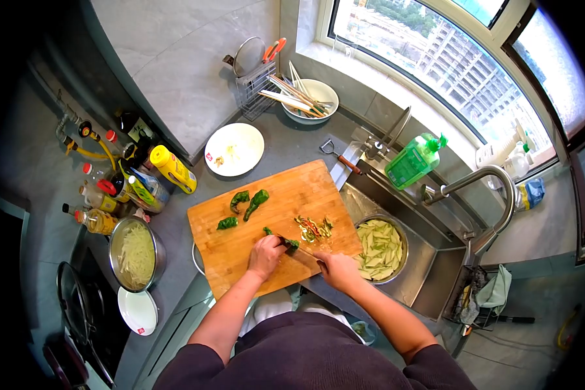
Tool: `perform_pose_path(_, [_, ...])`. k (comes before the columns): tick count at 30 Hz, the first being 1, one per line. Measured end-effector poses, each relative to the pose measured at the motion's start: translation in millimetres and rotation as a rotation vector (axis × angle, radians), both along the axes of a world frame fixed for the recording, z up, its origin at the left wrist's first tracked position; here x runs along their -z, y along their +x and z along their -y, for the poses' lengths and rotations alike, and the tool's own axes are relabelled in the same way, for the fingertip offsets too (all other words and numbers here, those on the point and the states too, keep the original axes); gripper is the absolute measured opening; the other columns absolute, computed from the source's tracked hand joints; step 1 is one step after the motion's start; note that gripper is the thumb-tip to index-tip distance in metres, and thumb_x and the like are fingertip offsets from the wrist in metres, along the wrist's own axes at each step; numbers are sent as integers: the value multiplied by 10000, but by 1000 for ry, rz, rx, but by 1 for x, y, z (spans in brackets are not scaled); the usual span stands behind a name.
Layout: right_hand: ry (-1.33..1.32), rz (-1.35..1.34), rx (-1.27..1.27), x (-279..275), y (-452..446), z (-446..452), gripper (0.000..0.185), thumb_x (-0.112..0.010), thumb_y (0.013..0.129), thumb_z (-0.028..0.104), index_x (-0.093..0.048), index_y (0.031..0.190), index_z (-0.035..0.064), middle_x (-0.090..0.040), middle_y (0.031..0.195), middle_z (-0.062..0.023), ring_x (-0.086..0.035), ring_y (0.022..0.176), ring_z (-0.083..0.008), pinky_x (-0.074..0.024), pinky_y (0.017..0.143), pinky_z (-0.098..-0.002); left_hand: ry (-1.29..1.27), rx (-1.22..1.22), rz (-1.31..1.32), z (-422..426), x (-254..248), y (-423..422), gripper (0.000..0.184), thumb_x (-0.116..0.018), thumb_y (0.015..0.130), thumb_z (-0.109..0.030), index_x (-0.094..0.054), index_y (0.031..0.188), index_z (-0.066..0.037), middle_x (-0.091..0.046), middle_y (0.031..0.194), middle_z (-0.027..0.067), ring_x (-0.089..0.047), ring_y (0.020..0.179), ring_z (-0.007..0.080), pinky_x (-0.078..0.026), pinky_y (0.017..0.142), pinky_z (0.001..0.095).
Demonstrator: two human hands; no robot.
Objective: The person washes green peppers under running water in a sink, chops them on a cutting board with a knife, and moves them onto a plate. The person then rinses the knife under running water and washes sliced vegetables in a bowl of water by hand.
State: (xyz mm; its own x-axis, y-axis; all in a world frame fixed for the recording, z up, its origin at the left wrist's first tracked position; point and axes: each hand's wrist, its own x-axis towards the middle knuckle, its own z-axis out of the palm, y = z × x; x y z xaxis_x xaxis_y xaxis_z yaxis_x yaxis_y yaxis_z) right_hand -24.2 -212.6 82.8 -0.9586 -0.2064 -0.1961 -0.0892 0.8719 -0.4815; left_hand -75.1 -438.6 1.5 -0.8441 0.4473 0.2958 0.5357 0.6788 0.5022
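On the wooden cutting board (266,195), my left hand (266,256) presses its fingers on a dark green pepper (292,245). My right hand (340,271) grips the handle of a knife (305,254), whose blade lies against that pepper. Three green pepper pieces, among them a long one (257,203), rest at the board's upper left. A small heap of chopped red and green pepper (314,229) sits above the knife. The fingers of my left hand partly hide the pepper being held.
A bowl of sliced green vegetable (379,249) stands in the sink (426,260) at right. A pot of pale shreds (135,254), bottles (173,169) and a white plate (137,311) are at left. Behind the board are another plate (234,149) and a peeler (340,156).
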Motion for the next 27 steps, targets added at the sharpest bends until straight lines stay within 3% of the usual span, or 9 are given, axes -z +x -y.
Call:
perform_pose_path(6, [76, -13, -46, 7, 1, 12, 127, -535, 845, 142, -607, 913, 63, -646, 713, -208, -648, 673, -390, -503, 583, -491, 42, 41, -170, 8, -3, -4, 59, -605, 757, -89, -659, 780, -100, -607, 833, 62, -616, 884, 246, -508, 771, 377])
perform_pose_path(9, [141, 18, -73, -3, 5, 19, 125, -504, 838, 97, -580, 913, 31, -653, 722, -208, -660, 675, -381, -509, 575, -484, 44, 5, -19, 8, 10, -3, 61, -600, 743, -81, -649, 771, -104, -610, 822, 54, -620, 855, 234, -519, 721, 353])
perform_pose_path(15, [169, 71, -69, 12, 3, 26, 143, -477, 850, 84, -562, 934, 5, -660, 731, -202, -667, 677, -373, -518, 578, -474, 15, -35, -6, 5, 25, -3, 83, -588, 745, -85, -660, 750, -125, -618, 817, 34, -616, 814, 223, -522, 686, 339])
perform_pose_path(21, [85, -15, -42, 33, -12, 34, 180, -536, 834, 126, -600, 979, 41, -658, 740, -206, -662, 687, -371, -518, 596, -478, -72, 15, 14, 6, 26, 4, 147, -602, 754, -105, -725, 825, -144, -657, 828, 27, -629, 835, 211, -538, 693, 337])
perform_pose_path(23, [-11, -49, 25, 35, -15, 24, 194, -545, 834, 144, -620, 999, 74, -656, 735, -195, -659, 698, -369, -515, 608, -481, 36, 3, -4, -4, 20, 6, 155, -607, 755, -107, -728, 843, -145, -665, 840, 25, -634, 833, 210, -541, 697, 344])
perform_pose_path(25, [-71, -66, 60, 22, -12, 13, 212, -538, 842, 151, -644, 1022, 116, -653, 737, -183, -655, 719, -368, -509, 627, -482, 93, -7, -31, -7, 13, 6, 162, -605, 760, -98, -727, 853, -149, -655, 839, 23, -638, 814, 215, -542, 685, 352])
perform_pose_path(27, [46, 24, -11, 2, -1, 6, 206, -533, 839, 140, -642, 1010, 103, -654, 736, -186, -658, 712, -367, -512, 616, -478, 39, 10, 18, -2, 16, 7, 169, -598, 763, -96, -726, 857, -152, -643, 835, 29, -637, 804, 222, -541, 677, 356])
